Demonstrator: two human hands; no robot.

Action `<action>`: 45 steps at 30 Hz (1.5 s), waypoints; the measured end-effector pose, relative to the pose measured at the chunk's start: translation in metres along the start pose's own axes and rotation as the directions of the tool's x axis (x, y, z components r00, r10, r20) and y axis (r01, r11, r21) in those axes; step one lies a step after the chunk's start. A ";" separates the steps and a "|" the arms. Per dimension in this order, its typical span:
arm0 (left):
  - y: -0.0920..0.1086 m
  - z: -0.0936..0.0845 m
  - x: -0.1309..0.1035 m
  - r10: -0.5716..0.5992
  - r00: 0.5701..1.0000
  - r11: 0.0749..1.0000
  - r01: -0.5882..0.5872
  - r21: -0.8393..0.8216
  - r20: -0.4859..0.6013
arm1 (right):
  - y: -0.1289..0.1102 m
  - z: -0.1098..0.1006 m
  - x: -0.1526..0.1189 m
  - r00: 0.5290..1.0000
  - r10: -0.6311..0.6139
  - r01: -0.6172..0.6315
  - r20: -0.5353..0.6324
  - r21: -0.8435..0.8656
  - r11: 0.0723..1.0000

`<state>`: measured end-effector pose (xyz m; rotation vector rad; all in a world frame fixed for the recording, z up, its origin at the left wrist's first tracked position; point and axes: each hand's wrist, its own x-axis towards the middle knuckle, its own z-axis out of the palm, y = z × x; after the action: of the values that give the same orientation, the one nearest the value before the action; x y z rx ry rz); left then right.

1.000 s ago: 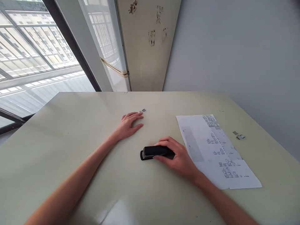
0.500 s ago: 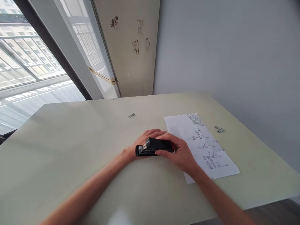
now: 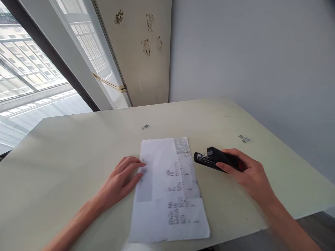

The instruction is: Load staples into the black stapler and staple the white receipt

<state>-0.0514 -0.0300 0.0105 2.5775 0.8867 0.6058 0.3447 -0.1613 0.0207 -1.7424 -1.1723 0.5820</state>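
A black stapler (image 3: 220, 160) is gripped at its rear by my right hand (image 3: 252, 176), its front end pointing left toward the paper. White sheets of paper (image 3: 162, 188) with printed text lie on the table between my hands, the print mostly along their right side. At the paper's left edge rests my left hand (image 3: 123, 179), fingers apart and stretched out, fingertips touching the sheet. Whether there is more than one sheet is hard to make out.
The pale table (image 3: 86, 150) bears small grey stuck patches (image 3: 244, 138) at the right and more grey patches (image 3: 145, 127) at the back. A grey wall (image 3: 248, 52) stands behind on the right. A cabinet door (image 3: 146, 76) and a window are at the back left.
The paper has moved left and toward me, into the middle. My left hand has drawn back left to its edge. My right hand has carried the stapler to the right.
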 end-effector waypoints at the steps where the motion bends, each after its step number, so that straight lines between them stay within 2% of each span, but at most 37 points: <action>1: -0.001 -0.005 -0.008 -0.062 0.998 0.998 0.063 0.024 -0.022 | 0.003 0.000 0.001 1.000 0.005 -0.005 0.001 -0.015 1.000; 4: 0.001 -0.008 -0.008 -0.137 0.990 0.988 0.138 0.063 -0.023 | 0.005 0.006 0.006 0.998 -0.045 0.049 0.053 -0.069 0.996; 8: 0.006 0.012 0.027 -0.173 0.984 0.981 0.176 0.080 -0.045 | -0.004 0.024 0.012 0.965 -0.158 0.189 0.211 -0.137 0.972; 12: -0.006 0.032 0.052 -0.264 0.957 0.951 0.280 0.130 -0.124 | -0.014 0.040 0.010 0.925 -0.186 0.226 0.331 -0.086 0.970; 15: -0.020 0.036 0.053 -0.294 0.939 0.932 0.323 0.163 -0.177 | -0.018 0.046 0.009 0.913 -0.179 0.215 0.367 -0.061 0.975; 18: -0.028 0.033 0.048 -0.339 0.920 0.926 0.364 0.104 -0.196 | -0.019 0.050 0.010 0.909 -0.182 0.224 0.374 -0.072 0.972; 24: -0.030 0.022 0.046 -0.448 0.884 0.894 0.441 -0.081 -0.132 | -0.024 0.059 0.015 0.889 -0.203 0.265 0.410 -0.100 0.959; 27: -0.030 0.021 0.047 -0.462 0.877 0.886 0.450 -0.109 -0.129 | -0.026 0.067 0.017 0.874 -0.217 0.278 0.435 -0.081 0.957; 32: -0.031 0.025 0.046 -0.408 0.903 0.913 0.402 -0.068 -0.134 | -0.029 0.081 0.022 0.853 -0.229 0.291 0.469 -0.062 0.955; 35: -0.030 0.027 0.045 -0.398 0.904 0.917 0.399 -0.031 -0.153 | -0.031 0.090 0.023 0.848 -0.240 0.300 0.473 -0.054 0.952; 37: -0.026 0.025 0.042 -0.387 0.904 0.919 0.393 -0.004 -0.180 | -0.034 0.093 0.023 0.843 -0.246 0.309 0.479 -0.056 0.950; 39: -0.018 0.020 0.035 -0.333 0.926 0.941 0.340 0.009 -0.180 | -0.036 0.091 0.023 0.829 -0.244 0.319 0.503 -0.066 0.946; 40: -0.013 0.016 0.031 -0.279 0.948 0.959 0.283 0.002 -0.153 | -0.038 0.088 0.023 0.821 -0.237 0.319 0.520 -0.072 0.945; 42: -0.003 0.008 0.019 -0.127 0.991 0.991 0.126 -0.052 -0.031 | -0.040 0.082 0.023 0.819 -0.201 0.292 0.537 -0.089 0.952; 45: 0.006 0.002 0.003 0.060 0.990 0.987 -0.039 -0.155 0.131 | -0.046 0.075 0.023 0.864 -0.112 0.196 0.491 -0.123 0.973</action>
<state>-0.0451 -0.0330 0.0128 2.4757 0.7062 0.4859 0.2758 -0.1030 0.0295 -1.6672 -1.7388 0.8724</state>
